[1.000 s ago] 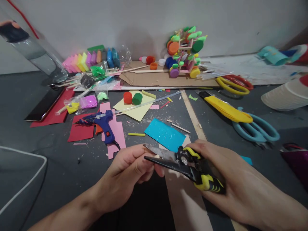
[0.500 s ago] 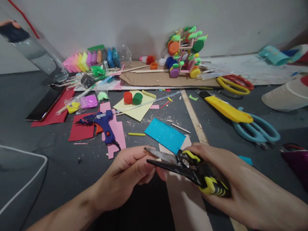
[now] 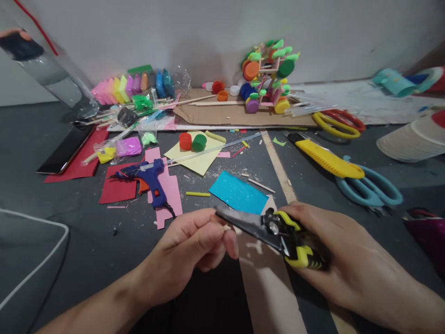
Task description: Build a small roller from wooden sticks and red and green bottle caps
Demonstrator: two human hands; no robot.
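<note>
My right hand (image 3: 333, 253) grips a pair of black-and-yellow shears (image 3: 273, 227), with the blades closed together and pointing left. Pinched between the thumb and fingers of my left hand (image 3: 200, 241) is a small wooden stick (image 3: 227, 228); only its pale tip shows, just below the blades. The blade ends lie at my left fingertips. Behind my hands a blue paper rectangle (image 3: 239, 191) is on the dark table, speckled with wood bits.
A blue glue gun (image 3: 155, 181) rests on pink paper at left. Red and green caps (image 3: 199, 143) sit on pale yellow paper. A yellow utility knife (image 3: 327, 157) overlaps blue-handled scissors (image 3: 370, 185) at right. A colourful wheeled stick model (image 3: 267, 76) stands at the back.
The shears' blades have gone from open to closed, and the shears have shifted slightly up and right. My left hand stays in about the same place.
</note>
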